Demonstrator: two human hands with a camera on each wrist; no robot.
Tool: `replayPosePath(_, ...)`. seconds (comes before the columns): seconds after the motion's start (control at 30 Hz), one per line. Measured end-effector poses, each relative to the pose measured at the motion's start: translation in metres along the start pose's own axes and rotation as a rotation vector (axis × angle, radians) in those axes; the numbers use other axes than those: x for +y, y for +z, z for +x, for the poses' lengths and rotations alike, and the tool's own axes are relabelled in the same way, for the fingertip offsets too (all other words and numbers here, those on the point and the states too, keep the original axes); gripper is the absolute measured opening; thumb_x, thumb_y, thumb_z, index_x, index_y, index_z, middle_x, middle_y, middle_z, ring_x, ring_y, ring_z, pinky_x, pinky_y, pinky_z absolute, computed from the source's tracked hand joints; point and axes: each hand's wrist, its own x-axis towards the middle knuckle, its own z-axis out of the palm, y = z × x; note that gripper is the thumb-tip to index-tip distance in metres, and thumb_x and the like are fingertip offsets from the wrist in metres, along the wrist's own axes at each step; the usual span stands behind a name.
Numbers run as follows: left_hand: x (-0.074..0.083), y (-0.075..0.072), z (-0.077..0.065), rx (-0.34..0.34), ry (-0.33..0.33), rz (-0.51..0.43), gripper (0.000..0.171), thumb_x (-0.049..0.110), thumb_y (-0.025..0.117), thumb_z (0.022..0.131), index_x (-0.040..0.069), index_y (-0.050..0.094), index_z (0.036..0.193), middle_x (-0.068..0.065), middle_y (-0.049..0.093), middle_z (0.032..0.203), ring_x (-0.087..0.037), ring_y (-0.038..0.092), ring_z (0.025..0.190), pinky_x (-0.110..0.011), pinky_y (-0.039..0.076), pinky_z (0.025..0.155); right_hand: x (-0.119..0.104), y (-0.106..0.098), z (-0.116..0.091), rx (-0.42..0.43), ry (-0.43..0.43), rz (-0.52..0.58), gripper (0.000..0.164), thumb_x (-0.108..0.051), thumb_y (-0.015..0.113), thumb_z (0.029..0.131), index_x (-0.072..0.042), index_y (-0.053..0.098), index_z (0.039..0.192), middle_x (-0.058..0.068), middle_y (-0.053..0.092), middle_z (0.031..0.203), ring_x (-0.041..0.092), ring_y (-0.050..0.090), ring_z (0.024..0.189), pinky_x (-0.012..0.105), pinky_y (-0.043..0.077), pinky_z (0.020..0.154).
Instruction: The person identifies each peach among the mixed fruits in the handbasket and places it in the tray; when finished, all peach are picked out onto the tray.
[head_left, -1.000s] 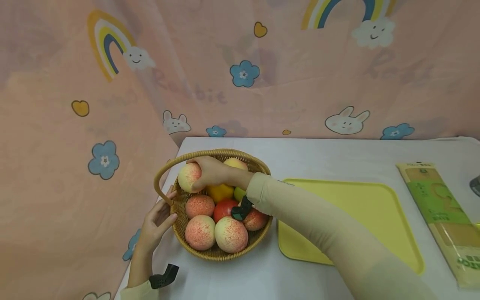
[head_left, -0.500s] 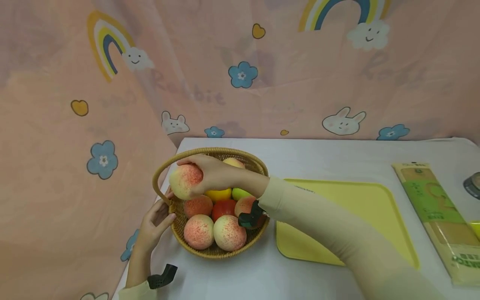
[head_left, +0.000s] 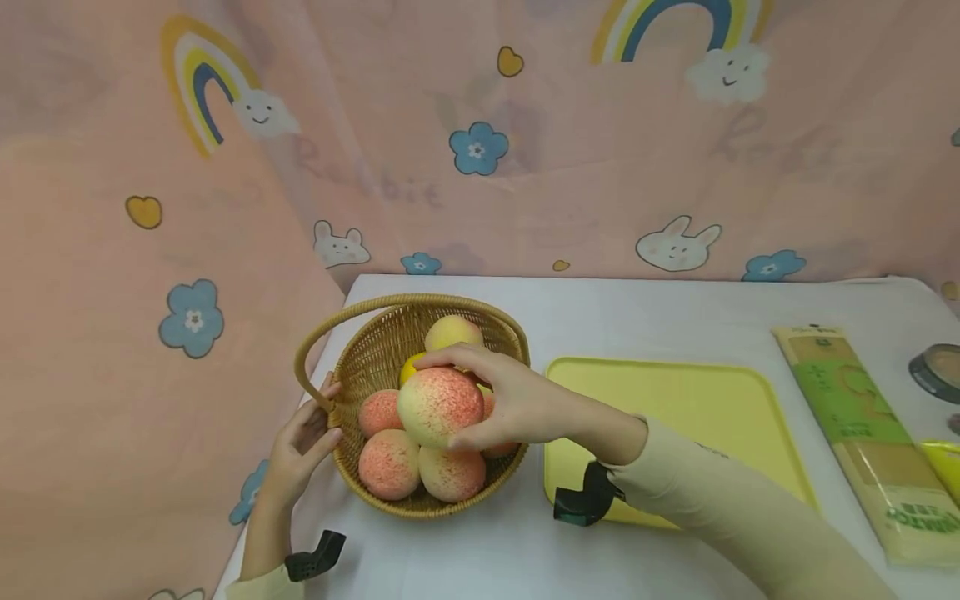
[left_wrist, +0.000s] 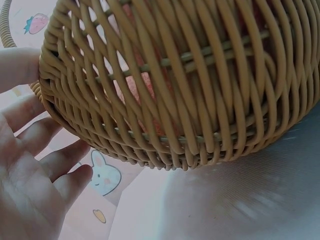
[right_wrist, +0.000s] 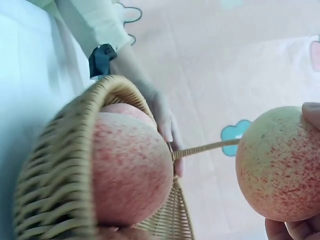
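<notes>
My right hand [head_left: 517, 400] grips a large yellow-and-pink peach [head_left: 435, 408], thumb below and fingers over the top, above the fruit in a wicker basket [head_left: 352, 367]. In the right wrist view the held peach [right_wrist: 280, 165] is apart from the basket rim. My left hand [head_left: 288, 458] holds the basket's left rim near the handle's foot; in the left wrist view its fingers [left_wrist: 65, 165] lie against the weave. Inside the basket are several peaches, one of them a front peach [head_left: 388, 464], plus a yellow fruit [head_left: 409, 367]. The held peach hides some of the fruit.
The basket's arched handle [head_left: 405, 298] rises at the back left. Right of the basket lies a yellow tray [head_left: 660, 400] on the white table. Farther right are a green-and-tan packet [head_left: 862, 442], a round dark-rimmed object [head_left: 937, 371] and a yellow packet [head_left: 941, 467].
My right hand has lifted the peach from the basket's back left and carried it right and towards me, over the other fruit. My left hand has stayed at the rim.
</notes>
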Motion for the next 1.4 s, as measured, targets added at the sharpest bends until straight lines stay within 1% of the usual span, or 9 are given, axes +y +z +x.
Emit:
replayPosePath(0.13,0.0,0.001,0.0,0.002,0.012,-0.014,0.053,-0.02,0.046,0.085,-0.017,0.035,0.136,-0.03,0.019,0.152,-0.011,0.036,0.138,-0.017,0.035,0.107,0.005,-0.006,-0.028,0.05,-0.021,-0.008,0.069,-0.019,0.08,0.073,-0.017,0.048,0.135,0.001,0.05,0.133,0.017,0.051,0.112,0.032,0.052,0.089)
replayPosePath(0.37,0.001,0.001,0.0,-0.006,0.047,-0.031,0.055,-0.021,0.045,0.085,-0.012,0.038,0.138,-0.033,0.016,0.151,-0.016,0.036,0.138,-0.017,0.037,0.106,0.019,-0.016,-0.071,0.208,-0.027,-0.006,0.073,-0.014,0.084,0.07,-0.014,0.05,0.134,-0.001,0.049,0.133,0.015,0.051,0.115,0.032,0.054,0.09)
replayPosePath(0.6,0.003,0.0,-0.002,-0.006,0.054,-0.031,0.055,-0.022,0.045,0.084,-0.014,0.037,0.137,-0.036,0.015,0.15,-0.013,0.038,0.137,-0.017,0.038,0.105,0.057,-0.025,-0.098,0.346,0.0,0.024,0.072,-0.003,0.081,0.071,-0.008,0.047,0.134,0.006,0.046,0.132,0.011,0.05,0.116,0.025,0.053,0.09)
replayPosePath(0.77,0.003,-0.001,-0.002,-0.005,0.021,-0.012,0.055,-0.021,0.044,0.084,-0.013,0.036,0.138,-0.031,0.016,0.152,-0.015,0.037,0.138,-0.018,0.037,0.106,0.092,-0.034,-0.11,0.444,0.104,-0.021,0.073,-0.003,0.079,0.073,-0.003,0.044,0.137,0.013,0.047,0.135,0.005,0.051,0.115,0.015,0.047,0.092)
replayPosePath(0.87,0.003,-0.001,-0.003,-0.005,-0.014,0.004,0.055,-0.02,0.045,0.085,-0.013,0.035,0.139,-0.027,0.017,0.154,-0.014,0.036,0.138,-0.017,0.037,0.106,0.109,-0.039,-0.113,0.485,0.215,-0.051,0.073,-0.009,0.08,0.074,-0.005,0.043,0.137,0.013,0.047,0.138,0.012,0.051,0.119,0.015,0.047,0.091)
replayPosePath(1.0,0.003,-0.001,-0.002,-0.008,-0.042,0.01,0.054,-0.019,0.046,0.086,-0.015,0.033,0.138,-0.026,0.016,0.154,-0.012,0.036,0.138,-0.017,0.036,0.106,0.127,-0.046,-0.113,0.498,0.346,-0.116,0.072,-0.02,0.082,0.074,-0.011,0.046,0.137,0.013,0.048,0.139,0.028,0.052,0.118,0.029,0.05,0.09)
replayPosePath(1.07,0.002,-0.001,-0.002,-0.012,-0.037,0.009,0.055,-0.019,0.046,0.086,-0.015,0.033,0.139,-0.026,0.016,0.154,-0.013,0.036,0.138,-0.017,0.036,0.106,0.133,-0.049,-0.112,0.486,0.393,-0.147,0.073,-0.022,0.082,0.074,-0.011,0.047,0.137,0.013,0.049,0.138,0.031,0.053,0.116,0.038,0.05,0.09)
replayPosePath(1.2,0.0,-0.001,-0.002,-0.009,-0.007,-0.006,0.055,-0.02,0.045,0.086,-0.012,0.035,0.139,-0.027,0.017,0.154,-0.016,0.035,0.139,-0.017,0.036,0.106,0.143,-0.056,-0.108,0.443,0.423,-0.183,0.075,-0.022,0.082,0.073,-0.007,0.046,0.138,0.017,0.048,0.138,0.035,0.053,0.116,0.049,0.05,0.092)
replayPosePath(1.4,0.001,0.001,-0.001,-0.007,0.056,-0.041,0.056,-0.021,0.045,0.084,-0.011,0.037,0.139,-0.034,0.015,0.151,-0.016,0.034,0.139,-0.017,0.034,0.107,0.155,-0.065,-0.108,0.367,0.434,-0.203,0.075,-0.023,0.081,0.075,-0.004,0.045,0.138,0.018,0.047,0.138,0.036,0.052,0.117,0.05,0.048,0.095)
